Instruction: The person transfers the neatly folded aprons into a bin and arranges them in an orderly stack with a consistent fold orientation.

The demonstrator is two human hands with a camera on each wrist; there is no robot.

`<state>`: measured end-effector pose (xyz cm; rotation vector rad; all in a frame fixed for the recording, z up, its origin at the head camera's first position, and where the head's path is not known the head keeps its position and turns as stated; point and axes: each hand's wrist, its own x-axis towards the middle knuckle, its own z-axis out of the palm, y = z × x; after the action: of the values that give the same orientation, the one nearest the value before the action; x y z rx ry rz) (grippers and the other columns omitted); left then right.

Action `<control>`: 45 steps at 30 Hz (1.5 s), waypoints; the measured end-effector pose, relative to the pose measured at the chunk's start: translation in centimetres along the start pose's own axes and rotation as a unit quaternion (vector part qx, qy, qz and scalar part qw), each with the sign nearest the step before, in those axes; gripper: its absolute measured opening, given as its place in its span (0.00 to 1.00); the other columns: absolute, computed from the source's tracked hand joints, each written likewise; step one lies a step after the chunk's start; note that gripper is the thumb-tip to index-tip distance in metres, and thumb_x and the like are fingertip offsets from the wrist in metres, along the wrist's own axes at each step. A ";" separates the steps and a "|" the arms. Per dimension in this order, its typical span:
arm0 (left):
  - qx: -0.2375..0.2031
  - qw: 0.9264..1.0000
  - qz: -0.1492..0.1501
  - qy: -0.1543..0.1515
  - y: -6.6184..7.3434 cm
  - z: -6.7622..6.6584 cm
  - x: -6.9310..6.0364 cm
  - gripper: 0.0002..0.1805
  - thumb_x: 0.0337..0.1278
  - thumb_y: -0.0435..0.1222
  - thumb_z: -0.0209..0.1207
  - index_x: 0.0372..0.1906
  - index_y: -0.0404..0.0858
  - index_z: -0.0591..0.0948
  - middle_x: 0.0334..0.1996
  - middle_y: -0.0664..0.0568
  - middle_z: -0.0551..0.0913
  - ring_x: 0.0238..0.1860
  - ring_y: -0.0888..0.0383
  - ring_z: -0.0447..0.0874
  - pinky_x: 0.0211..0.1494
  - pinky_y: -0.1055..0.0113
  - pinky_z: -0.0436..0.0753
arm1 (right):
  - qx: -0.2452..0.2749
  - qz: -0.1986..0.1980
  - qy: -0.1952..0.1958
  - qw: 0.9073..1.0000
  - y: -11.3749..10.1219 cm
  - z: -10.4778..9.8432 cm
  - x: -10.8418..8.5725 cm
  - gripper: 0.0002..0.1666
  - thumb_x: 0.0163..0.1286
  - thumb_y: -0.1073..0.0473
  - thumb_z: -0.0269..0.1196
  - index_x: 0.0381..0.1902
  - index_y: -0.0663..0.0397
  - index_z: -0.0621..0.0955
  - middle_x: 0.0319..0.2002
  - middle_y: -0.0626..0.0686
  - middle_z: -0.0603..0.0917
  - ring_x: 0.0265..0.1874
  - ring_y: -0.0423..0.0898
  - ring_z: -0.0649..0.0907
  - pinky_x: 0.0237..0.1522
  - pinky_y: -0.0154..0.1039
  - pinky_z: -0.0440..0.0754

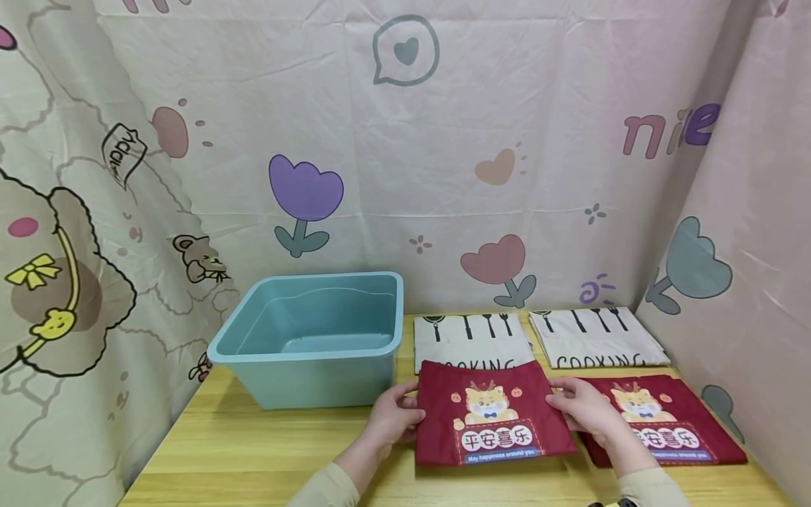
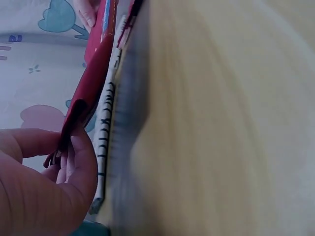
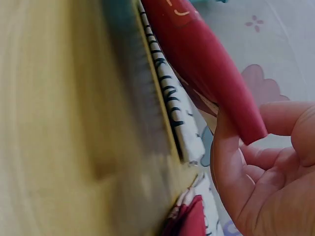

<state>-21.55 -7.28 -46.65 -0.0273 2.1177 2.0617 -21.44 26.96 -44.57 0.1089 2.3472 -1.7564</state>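
A folded red cloth [image 1: 494, 415] with a cartoon animal and lettering is held up off the table between both hands. My left hand [image 1: 391, 421] pinches its left edge; in the left wrist view the thumb and fingers of that hand [image 2: 54, 182] close on the cloth [image 2: 93, 73]. At the right edge my right hand [image 1: 586, 408] grips it, and the right wrist view has this hand [image 3: 270, 167] with thumb and fingers on either side of the red fabric [image 3: 211, 69]. The cloth's underside is hidden in the head view.
A second red folded cloth [image 1: 690, 415] lies on the right, partly behind my right forearm. Two white folded cloths with utensil prints [image 1: 469, 345] [image 1: 598, 341] lie behind. An open teal bin [image 1: 317, 380] stands at the left on the wooden table [image 1: 253, 458]; a patterned curtain [image 1: 393, 141] hangs behind.
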 end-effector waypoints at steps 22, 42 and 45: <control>-0.063 0.997 0.037 -0.028 4.3 1.1 -0.5 0.33 0.57 0.22 0.59 0.69 0.30 0.69 0.39 0.46 0.80 0.32 0.57 0.81 0.36 0.56 0.85 | 0.043 -0.051 0.007 0.998 -2.9 -3.1 -1.5 0.33 0.74 0.62 0.57 0.69 0.76 0.59 0.40 0.52 0.82 0.34 0.47 0.85 0.34 0.47 0.87; -0.098 0.993 0.064 -0.019 8.5 2.2 -1.2 0.32 0.57 0.22 0.57 0.69 0.32 0.71 0.39 0.46 0.79 0.35 0.56 0.80 0.34 0.62 0.83 | 0.018 -0.113 0.014 0.993 -5.8 -5.1 -2.2 0.33 0.77 0.59 0.55 0.69 0.73 0.58 0.43 0.48 0.81 0.37 0.42 0.85 0.36 0.46 0.87; -0.093 0.993 0.066 -0.017 9.2 1.8 -1.3 0.31 0.58 0.23 0.57 0.69 0.34 0.71 0.40 0.45 0.79 0.37 0.54 0.80 0.36 0.61 0.84 | 0.023 -0.125 0.011 0.992 -6.3 -5.0 -2.1 0.32 0.76 0.59 0.55 0.69 0.73 0.59 0.42 0.47 0.81 0.37 0.42 0.85 0.36 0.46 0.87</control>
<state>-21.39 -5.29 -37.42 0.1231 1.9502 2.3109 -21.19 30.03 -36.86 -0.1675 2.4250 -1.9292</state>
